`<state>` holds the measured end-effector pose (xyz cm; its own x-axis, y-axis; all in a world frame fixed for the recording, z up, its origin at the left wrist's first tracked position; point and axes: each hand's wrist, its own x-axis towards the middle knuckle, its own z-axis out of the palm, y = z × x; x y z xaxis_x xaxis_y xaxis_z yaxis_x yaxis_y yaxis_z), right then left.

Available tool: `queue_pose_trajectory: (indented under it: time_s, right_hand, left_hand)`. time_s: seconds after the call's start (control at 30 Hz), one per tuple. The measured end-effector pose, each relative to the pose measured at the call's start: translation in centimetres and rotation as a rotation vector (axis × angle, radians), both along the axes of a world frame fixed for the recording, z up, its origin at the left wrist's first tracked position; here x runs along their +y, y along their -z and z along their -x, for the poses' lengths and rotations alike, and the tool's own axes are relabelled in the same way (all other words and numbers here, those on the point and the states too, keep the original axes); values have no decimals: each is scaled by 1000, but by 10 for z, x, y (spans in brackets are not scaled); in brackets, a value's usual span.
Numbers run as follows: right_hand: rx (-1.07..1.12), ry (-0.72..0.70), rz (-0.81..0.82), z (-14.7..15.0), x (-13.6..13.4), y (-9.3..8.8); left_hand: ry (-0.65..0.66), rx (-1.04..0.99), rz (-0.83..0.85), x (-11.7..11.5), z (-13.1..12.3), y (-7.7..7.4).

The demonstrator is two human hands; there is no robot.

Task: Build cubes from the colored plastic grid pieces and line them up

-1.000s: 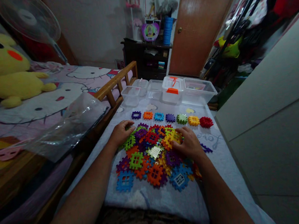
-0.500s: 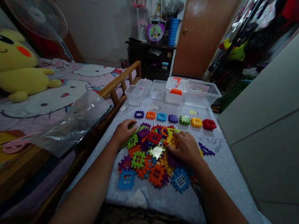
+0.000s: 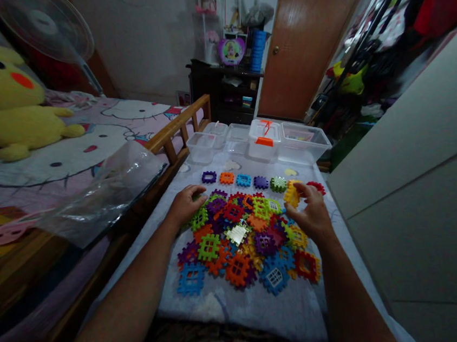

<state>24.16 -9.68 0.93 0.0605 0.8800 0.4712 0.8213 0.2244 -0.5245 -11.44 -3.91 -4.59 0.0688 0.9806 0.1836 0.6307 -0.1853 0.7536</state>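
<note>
Moved rightward, my right hand pinches a yellow notched plastic tile, tilted up, just past the far-right edge of the multicoloured plastic heap; my left hand, thumb and fingers apart, borders its far left.

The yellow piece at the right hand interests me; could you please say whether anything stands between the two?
Nothing visible does: the right hand holds the yellow piece directly, between thumb and fingers. The red piece shows beyond the hand, partly hidden by it, not in between.

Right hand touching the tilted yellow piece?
Touching. The head view shows the right hand gripping the tilted yellow piece between thumb and fingers.
</note>
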Motion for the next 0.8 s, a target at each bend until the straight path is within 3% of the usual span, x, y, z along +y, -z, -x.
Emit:
queue_pose_trajectory:
  time_s: [0.13, 0.27, 0.47, 0.8]
  right_hand:
    - [-117, 100, -1, -44, 22, -15]
    - [-288, 136, 160, -68, 53, -20]
    - [-545, 148, 449, -64, 86, -17]
    - [-666, 36, 541, -60, 107, -5]
  left_hand:
    - [-1, 12, 3, 1, 0, 0]
    - [-3, 10, 29, 0, 0, -2]
    - [-34, 24, 25, -1, 0, -4]
    - [-36, 17, 8, 0, 1, -1]
